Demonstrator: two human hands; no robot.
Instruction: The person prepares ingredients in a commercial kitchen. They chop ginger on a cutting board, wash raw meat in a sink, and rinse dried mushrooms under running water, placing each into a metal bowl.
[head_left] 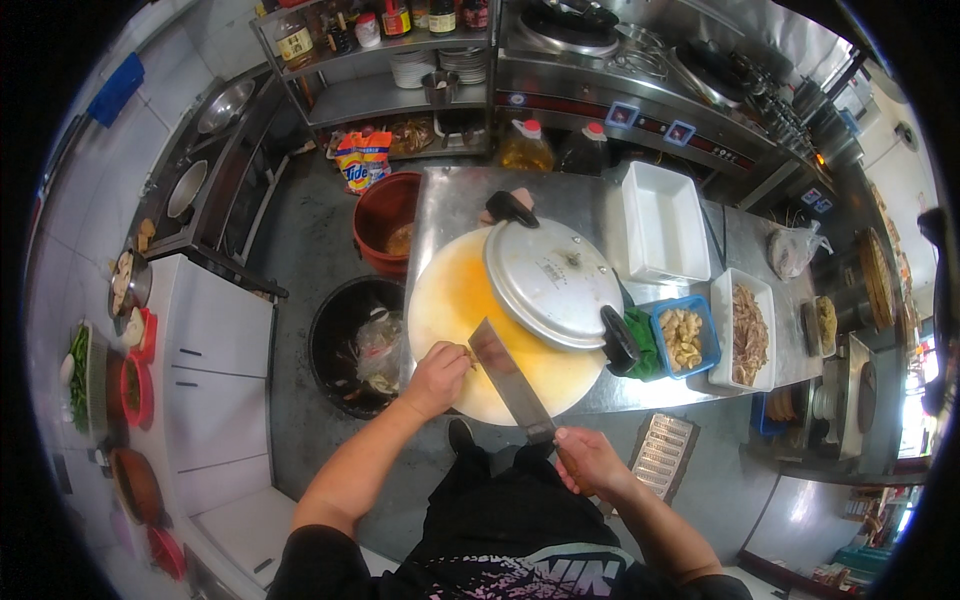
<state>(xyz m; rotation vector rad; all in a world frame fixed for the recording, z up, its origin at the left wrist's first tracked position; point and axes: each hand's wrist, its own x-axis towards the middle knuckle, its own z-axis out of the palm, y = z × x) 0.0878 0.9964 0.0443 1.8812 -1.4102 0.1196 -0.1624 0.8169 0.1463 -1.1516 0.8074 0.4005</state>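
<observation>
My right hand (590,462) is wrapped round the wooden handle of a cleaver (512,380), its broad blade slanting up and left over the round cutting board (440,290). At the board's left front edge my left hand (438,380) is closed, fingertips pinched just left of the blade's tip. A small brownish bit shows at those fingertips, too little to name. A silver pressure cooker lid (550,280) with black handles lies on the back right of the board, whose middle is stained yellow. Behind the lid sits a small brownish lump (510,204), partly hidden by its handle.
On the steel table (450,190) at right stand an empty white tub (665,225), a blue basket of ginger-like pieces (685,340), a white tub of shredded food (748,330) and a green cloth (640,345). A black bin (330,350) and a brown bucket (385,215) stand left.
</observation>
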